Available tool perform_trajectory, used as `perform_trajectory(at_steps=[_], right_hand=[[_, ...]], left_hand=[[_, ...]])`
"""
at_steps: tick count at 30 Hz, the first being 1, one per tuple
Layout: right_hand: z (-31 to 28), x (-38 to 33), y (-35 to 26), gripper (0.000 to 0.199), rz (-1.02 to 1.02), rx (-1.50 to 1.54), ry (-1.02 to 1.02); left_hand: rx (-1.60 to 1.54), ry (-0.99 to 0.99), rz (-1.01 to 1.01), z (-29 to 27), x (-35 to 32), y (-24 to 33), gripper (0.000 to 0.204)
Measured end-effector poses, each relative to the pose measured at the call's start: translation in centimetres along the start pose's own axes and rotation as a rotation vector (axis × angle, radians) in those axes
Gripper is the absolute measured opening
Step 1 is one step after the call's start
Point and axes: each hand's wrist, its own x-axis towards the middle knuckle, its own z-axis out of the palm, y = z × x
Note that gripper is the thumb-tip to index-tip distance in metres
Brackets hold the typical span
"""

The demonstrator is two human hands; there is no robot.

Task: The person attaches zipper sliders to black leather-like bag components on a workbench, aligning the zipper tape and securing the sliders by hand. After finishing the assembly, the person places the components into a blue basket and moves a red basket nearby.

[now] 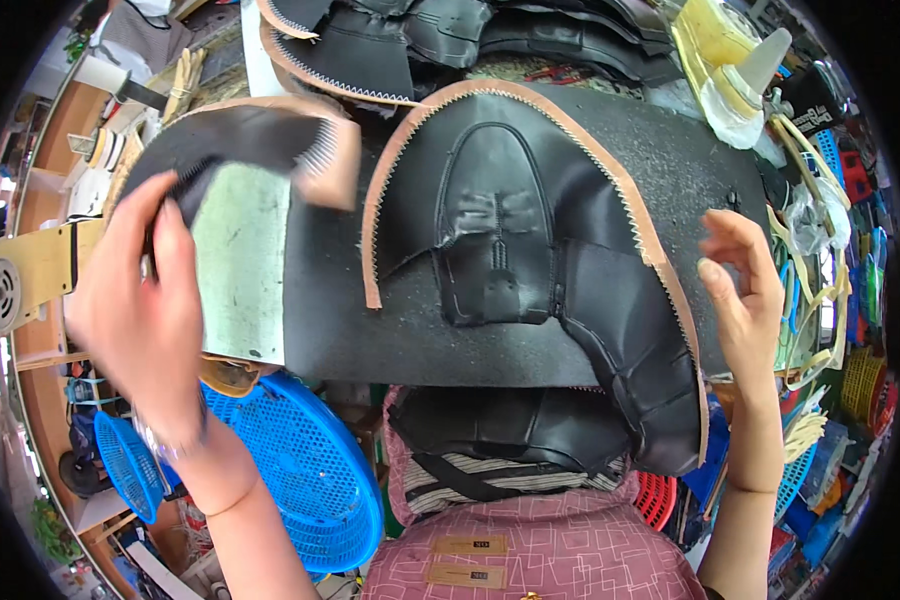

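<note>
A black leather shoe upper (495,255) lies spread on the dark work board (370,345) before me. A tan strip with zigzag stitching runs along its curved edge. To the left, my left hand (150,300) pinches another black upper (260,135), also edged in tan and blurred at its end. That piece arches above a pale green metal plate (242,260). Beyond the right edge of the flat upper, my right hand (742,290) is raised with loosely bent fingers, nothing in it. A further black upper (510,425) rests on my lap, below the board's front edge.
More stitched black uppers (410,40) are piled at the back. A yellowish container with a pale cone (735,95) stands at the back right. Blue plastic baskets (305,470) sit low on the left, and a beige machine part (35,270) juts in there.
</note>
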Motion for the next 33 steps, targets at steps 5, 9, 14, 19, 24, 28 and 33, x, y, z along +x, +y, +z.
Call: perform_trajectory(at_steps=[5, 9, 14, 19, 24, 28, 33], right_hand=[[3.3, 1.3, -1.8, 0.042, 0.428, 1.075, -0.376], [3.9, 2.1, -2.4, 0.041, 0.492, 1.015, -0.223], [4.8, 1.0, -2.9, 0.065, 0.327, 0.642, -0.23], [3.9, 0.1, -2.0, 0.071, 0.212, 0.729, -0.415], [4.1, -0.6, -1.9, 0.074, 0.218, 0.679, -0.404], [4.5, -0.6, -1.9, 0.074, 0.244, 1.238, -0.474], [4.5, 0.0, -1.7, 0.055, 0.414, 0.96, -0.287]], left_hand=[[-0.298, -0.318, 0.308, -1.4, -4.7, 9.7, 0.017], [-0.932, -0.517, 0.397, 6.0, -6.1, 11.8, 0.037], [-1.007, -0.822, -0.072, 7.7, -2.8, 14.6, 0.06], [-0.967, -0.848, -0.126, 9.2, -2.9, 15.4, 0.045], [-1.033, -0.747, -0.171, 9.0, -3.6, 16.4, 0.036], [-0.93, -0.738, -0.119, 8.0, -3.4, 16.5, 0.029], [-1.299, -0.759, -0.239, 9.6, -4.0, 15.4, 0.012]])
